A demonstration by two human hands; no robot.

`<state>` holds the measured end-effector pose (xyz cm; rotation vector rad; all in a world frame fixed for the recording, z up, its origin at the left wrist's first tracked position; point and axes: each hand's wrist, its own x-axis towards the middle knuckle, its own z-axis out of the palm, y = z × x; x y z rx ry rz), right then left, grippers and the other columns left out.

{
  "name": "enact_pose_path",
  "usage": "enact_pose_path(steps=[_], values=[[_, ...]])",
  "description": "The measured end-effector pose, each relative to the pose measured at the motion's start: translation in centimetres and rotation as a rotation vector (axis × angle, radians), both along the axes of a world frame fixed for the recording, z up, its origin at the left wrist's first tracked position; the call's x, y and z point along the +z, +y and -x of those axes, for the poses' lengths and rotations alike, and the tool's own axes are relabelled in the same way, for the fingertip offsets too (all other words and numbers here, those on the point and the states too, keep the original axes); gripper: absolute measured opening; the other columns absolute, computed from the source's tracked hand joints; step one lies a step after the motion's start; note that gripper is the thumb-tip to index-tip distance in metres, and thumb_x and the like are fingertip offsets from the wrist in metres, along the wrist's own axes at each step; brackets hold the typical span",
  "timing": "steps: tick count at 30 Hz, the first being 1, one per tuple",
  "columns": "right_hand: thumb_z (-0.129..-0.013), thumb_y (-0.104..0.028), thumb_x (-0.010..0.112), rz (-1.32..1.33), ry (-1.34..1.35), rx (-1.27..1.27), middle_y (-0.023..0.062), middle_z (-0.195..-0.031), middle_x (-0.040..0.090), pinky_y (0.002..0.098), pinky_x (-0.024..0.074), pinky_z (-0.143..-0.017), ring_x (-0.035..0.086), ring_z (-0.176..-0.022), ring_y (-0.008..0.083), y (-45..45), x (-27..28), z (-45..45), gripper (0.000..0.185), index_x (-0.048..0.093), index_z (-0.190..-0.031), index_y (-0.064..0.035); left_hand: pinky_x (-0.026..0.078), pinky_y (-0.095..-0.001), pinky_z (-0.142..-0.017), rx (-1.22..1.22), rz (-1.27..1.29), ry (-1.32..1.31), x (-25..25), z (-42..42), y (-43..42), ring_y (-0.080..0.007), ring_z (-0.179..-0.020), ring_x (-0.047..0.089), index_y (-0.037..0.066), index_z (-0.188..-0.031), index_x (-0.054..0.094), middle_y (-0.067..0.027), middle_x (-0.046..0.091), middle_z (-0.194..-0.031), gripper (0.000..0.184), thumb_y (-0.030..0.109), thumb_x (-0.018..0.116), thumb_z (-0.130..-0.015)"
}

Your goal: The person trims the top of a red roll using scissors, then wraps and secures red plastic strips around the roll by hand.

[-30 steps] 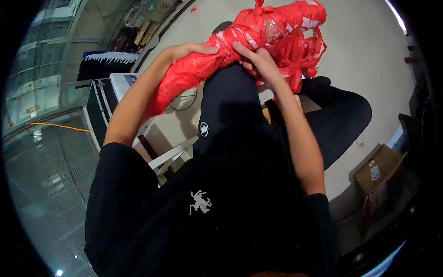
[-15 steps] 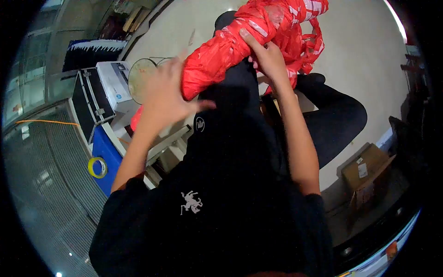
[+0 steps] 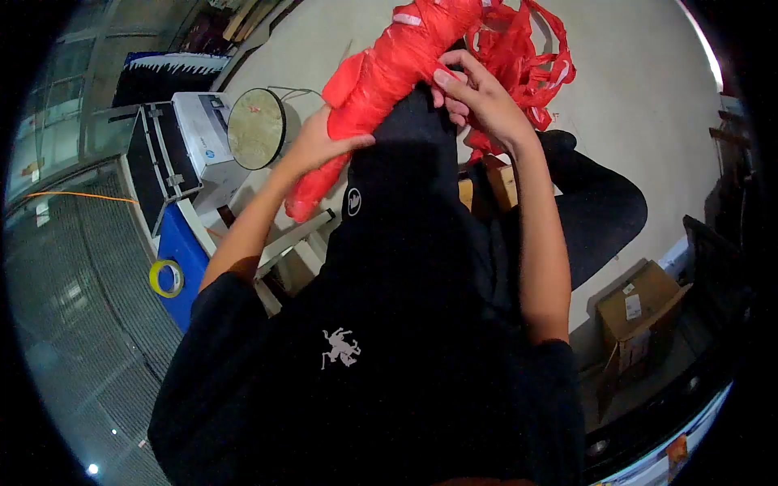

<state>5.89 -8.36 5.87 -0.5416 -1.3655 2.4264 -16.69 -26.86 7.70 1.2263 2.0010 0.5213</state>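
A long bundle wrapped in red plastic (image 3: 389, 77) lies slanted across my thigh, its far end cut off by the top of the view. My left hand (image 3: 320, 146) grips its near part, thumb across the top and the other fingers hidden behind. At the bundle's right side, my right hand (image 3: 486, 101) is closed, thumb against the fingers, on a piece of red plastic pulled out from the wrap. Loose red plastic strips (image 3: 527, 69) hang in a tangle beyond that hand. What is inside the wrapping is hidden.
To the left are a round stool (image 3: 255, 130), a white HP box (image 3: 203, 134), a black case (image 3: 158, 166) and a roll of yellow tape (image 3: 166, 278) on a blue surface (image 3: 182, 251). An open cardboard box (image 3: 640, 304) sits at the right.
My left hand, blurred and spread beside the bundle before, now holds its near part. The bundle is tilted more steeply, its lower end now showing. My right hand has closed on red plastic.
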Motion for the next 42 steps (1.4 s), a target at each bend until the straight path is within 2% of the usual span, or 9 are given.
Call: enact_pose_path(steps=[8,11,15,17,20,27,33,39,42], values=[[-0.089,-0.051,0.067,0.018,-0.236,-0.065,0.0057,-0.075,0.063,0.0231,0.0511,-0.065,0.056,-0.061,0.0084,1.3,1.2,0.4,0.049,0.058,-0.099,-0.0037,0.056,-0.0383,-0.073,0.146,0.427,-0.883,4.5,4.1,2.9,-0.0251,-0.081,0.066,0.0,-0.123,0.055,-0.0129,0.066,-0.103,0.062,0.045,0.07,-0.083],[-0.082,-0.054,0.073,0.047,-0.242,-0.322,0.0069,-0.084,0.067,0.0255,0.0519,-0.08,0.065,-0.077,0.0119,-2.0,2.5,-1.5,0.072,0.055,-0.12,0.0041,0.057,-0.0392,-0.073,0.079,0.71,-1.43,2.4,5.4,3.2,-0.0285,-0.082,0.067,-0.002,-0.123,0.054,-0.0175,0.065,-0.106,0.07,0.056,0.064,-0.085],[-0.082,-0.045,0.076,0.019,-0.377,-0.333,0.0093,-0.088,0.069,0.0262,0.0539,-0.077,0.068,-0.076,0.015,-2.5,0.0,-2.3,0.069,0.053,-0.122,0.0064,0.055,-0.0422,-0.077,0.031,0.837,-1.393,2.2,5.0,5.7,-0.0326,-0.089,0.066,-0.001,-0.124,0.054,-0.0199,0.064,-0.108,0.078,0.065,0.059,-0.084],[-0.084,-0.042,0.075,0.043,-0.316,-0.357,0.01,-0.086,0.07,0.0259,0.0551,-0.072,0.069,-0.073,0.0156,-2.6,0.8,-1.9,0.06,0.056,-0.115,0.0056,0.05,-0.0465,-0.087,-0.195,0.348,-0.343,3.1,6.7,6.7,-0.0361,-0.101,0.063,0.0,-0.129,0.053,-0.0209,0.064,-0.112,0.081,0.065,0.063,-0.081],[-0.085,-0.042,0.074,-0.089,-0.394,-0.487,0.01,-0.081,0.07,0.0253,0.0544,-0.067,0.069,-0.071,0.0149,-2.1,0.5,-0.9,0.05,0.062,-0.103,0.0027,0.044,-0.0455,-0.096,-0.159,-0.034,0.4,9.8,2.8,4.8,-0.0367,-0.109,0.059,0.004,-0.136,0.049,-0.0196,0.062,-0.115,0.085,0.061,0.069,-0.076],[-0.085,-0.042,0.074,-0.143,-0.311,-0.451,0.0131,-0.074,0.07,0.0264,0.0531,-0.061,0.068,-0.063,0.0166,-1.6,0.0,-0.7,0.05,0.055,-0.098,0.0026,0.046,-0.0406,-0.096,-0.335,-0.111,1.064,8.8,-4.1,-1.0,-0.037,-0.104,0.06,0.012,-0.144,0.042,-0.0211,0.06,-0.118,0.096,0.042,0.084,-0.063],[-0.091,-0.035,0.07,-0.044,0.08,-0.365,0.0133,-0.074,0.07,0.0219,0.0494,-0.062,0.067,-0.064,0.0151,-2.9,0.1,-0.6,0.042,0.051,-0.104,0.0011,0.05,-0.0377,-0.09,-0.317,-0.057,0.245,3.8,3.7,-0.8,-0.0316,-0.098,0.063,0.011,-0.143,0.042,-0.0173,0.062,-0.117,0.091,0.03,0.083,-0.064],[-0.09,-0.032,0.071,0.023,-0.298,-0.222,0.0097,-0.081,0.07,0.0245,0.049,-0.059,0.057,-0.056,0.0094,-1.4,-1.9,-0.3,0.042,0.052,-0.11,-0.0003,0.055,-0.0412,-0.08,0.194,0.698,-1.646,2.6,6.3,-0.4,-0.0284,-0.087,0.064,0.004,-0.142,0.039,-0.0169,0.06,-0.104,0.081,0.018,0.07,-0.068],[-0.09,-0.029,0.071,0.137,-0.152,-0.267,0.004,-0.071,0.063,0.0277,0.0493,-0.059,0.056,-0.054,0.0105,-1.1,-1.8,-1.5,0.038,0.051,-0.109,-0.0031,0.056,-0.0434,-0.076,0.168,0.767,-1.833,2.3,3.1,0.0,-0.0303,-0.084,0.064,0.003,-0.142,0.037,-0.0188,0.059,-0.099,0.083,0.023,0.07,-0.069]])
